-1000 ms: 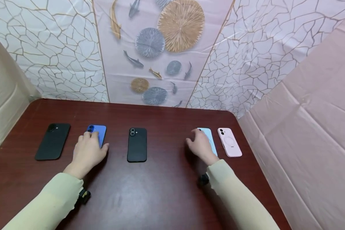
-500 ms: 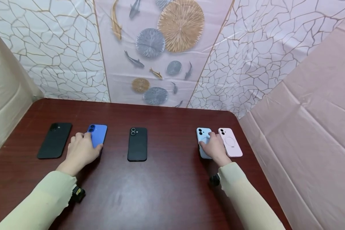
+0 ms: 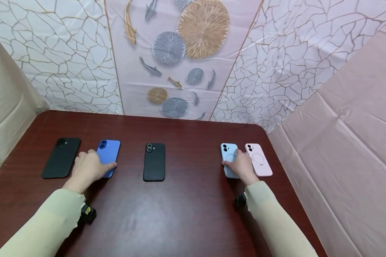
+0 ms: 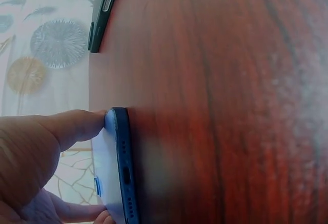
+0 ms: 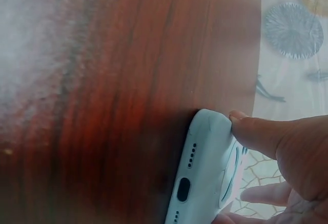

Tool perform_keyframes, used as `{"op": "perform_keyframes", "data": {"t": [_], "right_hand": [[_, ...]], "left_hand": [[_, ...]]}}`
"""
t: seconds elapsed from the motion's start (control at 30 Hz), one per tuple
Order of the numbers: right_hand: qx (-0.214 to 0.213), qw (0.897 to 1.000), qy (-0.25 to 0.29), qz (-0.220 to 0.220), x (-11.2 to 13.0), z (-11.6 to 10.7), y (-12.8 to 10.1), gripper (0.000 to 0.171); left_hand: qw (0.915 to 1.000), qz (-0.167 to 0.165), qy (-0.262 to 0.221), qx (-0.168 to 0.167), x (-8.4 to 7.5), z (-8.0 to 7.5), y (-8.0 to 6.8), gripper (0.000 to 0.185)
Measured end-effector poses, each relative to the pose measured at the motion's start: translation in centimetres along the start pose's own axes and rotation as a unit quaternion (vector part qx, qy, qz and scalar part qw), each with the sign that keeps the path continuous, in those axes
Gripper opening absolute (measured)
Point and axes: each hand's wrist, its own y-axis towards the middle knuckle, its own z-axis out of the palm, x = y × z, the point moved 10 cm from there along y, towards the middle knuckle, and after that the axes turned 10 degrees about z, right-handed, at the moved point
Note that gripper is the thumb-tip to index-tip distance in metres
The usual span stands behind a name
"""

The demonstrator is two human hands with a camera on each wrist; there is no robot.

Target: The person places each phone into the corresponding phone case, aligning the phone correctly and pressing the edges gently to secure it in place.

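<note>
Two separate grips reach my remote screen, set well apart. The left hand [image 3: 88, 167] pinches the blue phone [image 3: 109, 152] by its sides, thumb on the right edge; the right hand [image 3: 242, 166] pinches the pale blue phone [image 3: 228, 152], thumb on the left edge. Both thumbs sit toward the port end, so I judge an uneven lift could tip the far end or let the smooth sides slip. Just right of the right hand lies a pink phone [image 3: 258, 160], close enough for its fingers to nudge. A dark phone [image 3: 61, 158], just left of the left hand, risks the same. Between the hands, nearer the left, a black phone [image 3: 154, 162] could be struck by an inward slide. Whether either held phone touches the table [image 3: 167, 221], I cannot tell.
</note>
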Motion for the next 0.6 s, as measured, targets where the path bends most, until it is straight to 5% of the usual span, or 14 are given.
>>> {"op": "perform_keyframes", "data": {"t": [0.2, 0.6], "right_hand": [[0.001, 1.0, -0.029, -0.012, 0.46, -0.22, -0.26, 0.065], [-0.014, 0.999, -0.039, -0.006, 0.33, -0.17, 0.16, 0.066]], "left_hand": [[0.9994, -0.018, -0.018, 0.022, 0.6, 0.25, 0.3, 0.103], [0.9981, -0.013, -0.034, 0.049, 0.53, 0.55, 0.89, 0.113]]}}
